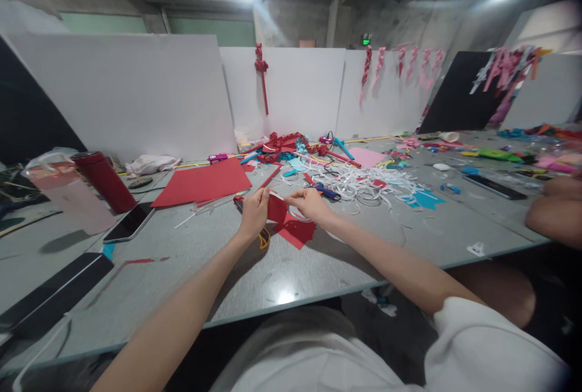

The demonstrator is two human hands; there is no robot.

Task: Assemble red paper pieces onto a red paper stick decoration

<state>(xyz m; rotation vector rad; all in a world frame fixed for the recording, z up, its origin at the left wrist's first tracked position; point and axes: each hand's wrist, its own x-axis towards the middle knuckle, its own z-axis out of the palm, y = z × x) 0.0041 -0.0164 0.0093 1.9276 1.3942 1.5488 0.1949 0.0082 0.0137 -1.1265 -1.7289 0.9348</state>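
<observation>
A small red paper piece (275, 208) with a white strip along its top edge is held up between my hands. My left hand (255, 213) pinches its left side. At its upper right corner, my right hand (311, 205) has its fingers closed on the white strip, which curls down in a loop below. Under them, another red paper piece (297, 231) lies on the table. Scissors with yellow handles (264, 238) lie partly hidden beneath my left hand. Blue-handled scissors (327, 191) rest just beyond my right hand.
Large red sheets (204, 183), a phone (130, 222), a red bottle (105, 181) and a pink-white jug (73, 192) stand or lie left. A heap of white strips (364, 183) lies right of centre. Another person's arm (557, 213) rests at the right edge.
</observation>
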